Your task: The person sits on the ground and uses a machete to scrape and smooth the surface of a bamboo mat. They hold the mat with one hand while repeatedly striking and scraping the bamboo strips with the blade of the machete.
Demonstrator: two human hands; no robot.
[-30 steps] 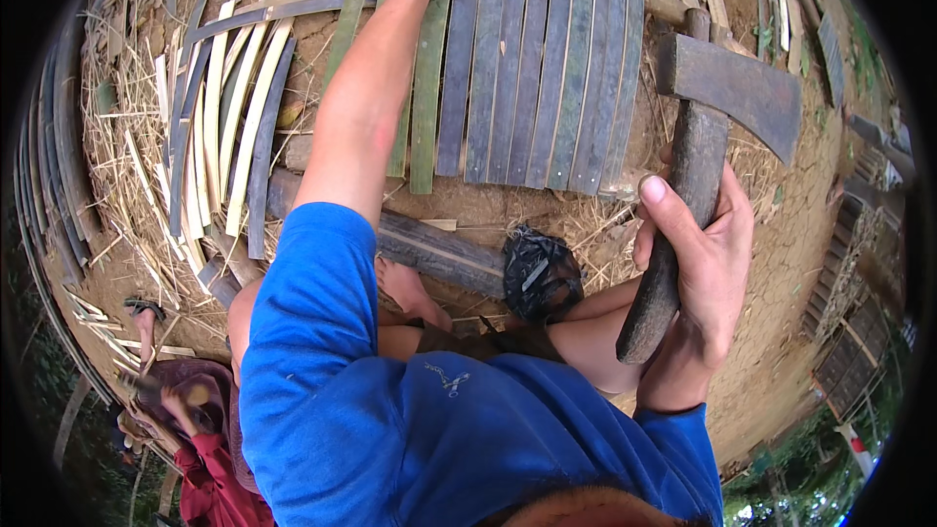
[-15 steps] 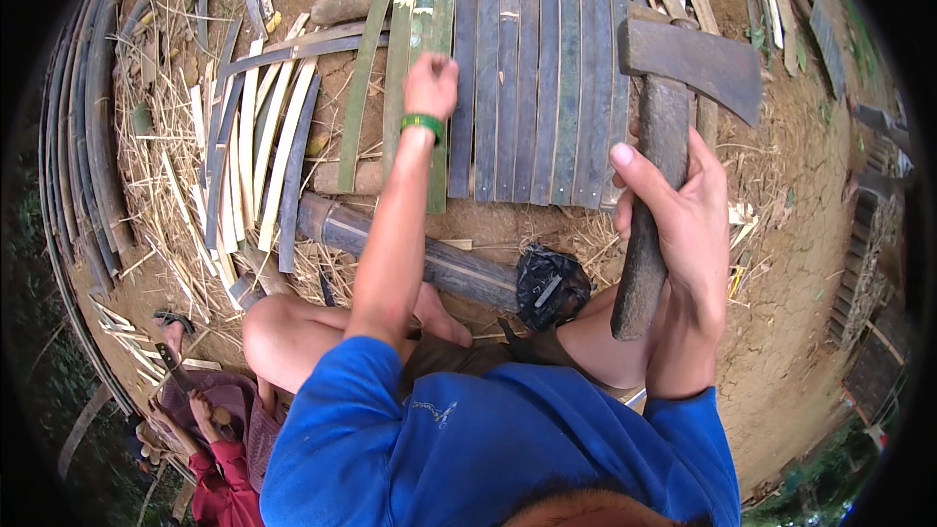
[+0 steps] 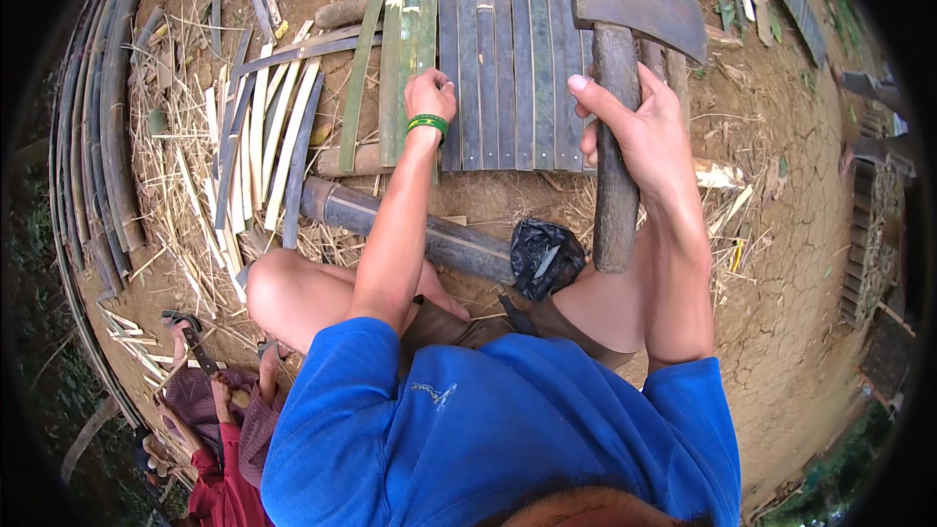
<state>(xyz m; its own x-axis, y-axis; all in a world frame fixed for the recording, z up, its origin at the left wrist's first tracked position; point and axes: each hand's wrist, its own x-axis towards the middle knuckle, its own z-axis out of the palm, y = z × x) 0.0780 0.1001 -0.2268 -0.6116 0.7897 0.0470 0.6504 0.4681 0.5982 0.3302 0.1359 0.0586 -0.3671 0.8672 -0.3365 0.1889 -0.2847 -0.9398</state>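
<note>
My right hand (image 3: 649,132) grips an axe by its dark wooden handle (image 3: 615,210), its thumb along the side. The broad metal axe head (image 3: 639,15) points away from me, blade edge to the right, over the right end of a row of dark bamboo slats (image 3: 517,78). My left hand (image 3: 429,98), with a green band at the wrist, is closed over the near part of the green bamboo slats (image 3: 393,63) beside that row. Its fingertips are pinched together; anything between them is too small to make out. The slats lie across round poles (image 3: 363,158).
Loose pale and dark strips (image 3: 268,137) lie in straw on the left. Before my legs are a thick bamboo length (image 3: 444,246) and a black plastic bag (image 3: 547,259). Long bamboo poles (image 3: 93,137) run along the far left. Another person in red (image 3: 229,478) sits at lower left with a knife.
My left hand has come nearer to me along the green slats. The axe in my right hand has shifted left and away. The green slat beside the dark row no longer juts past its near edge.
</note>
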